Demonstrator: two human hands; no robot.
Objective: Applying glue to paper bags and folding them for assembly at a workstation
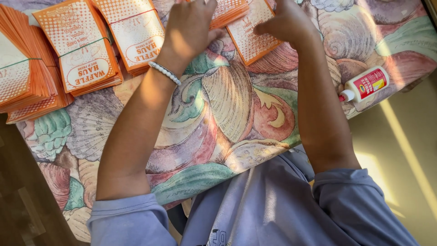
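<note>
An orange-and-white printed paper sleeve (pixel 251 38) lies flat on the shell-patterned tablecloth (pixel 227 118), at about 12 o'clock in the view. The right hand (pixel 287 22) rests on its upper right edge, fingers curled loosely down onto the paper; whether it pinches the sleeve or only presses it cannot be told from above. The left hand (pixel 190 28), at 11 o'clock, has its fingers bent over a small stack of the same sleeves (pixel 230 12) just beside the single one, thumb pointing toward 3 o'clock, touching the stack's edge. A beaded bracelet (pixel 165 73) circles the left wrist.

Farther out toward 10 o'clock sit two banded bundles of sleeves (pixel 86 45) (each tied with a thin green band), and at 9 o'clock a fanned heap of orange sleeves (pixel 27 73) reaches the table's left edge. At 3 o'clock a white glue bottle (pixel 366 84) with a red cap lies on its side near the table's edge, well apart from both hands.
</note>
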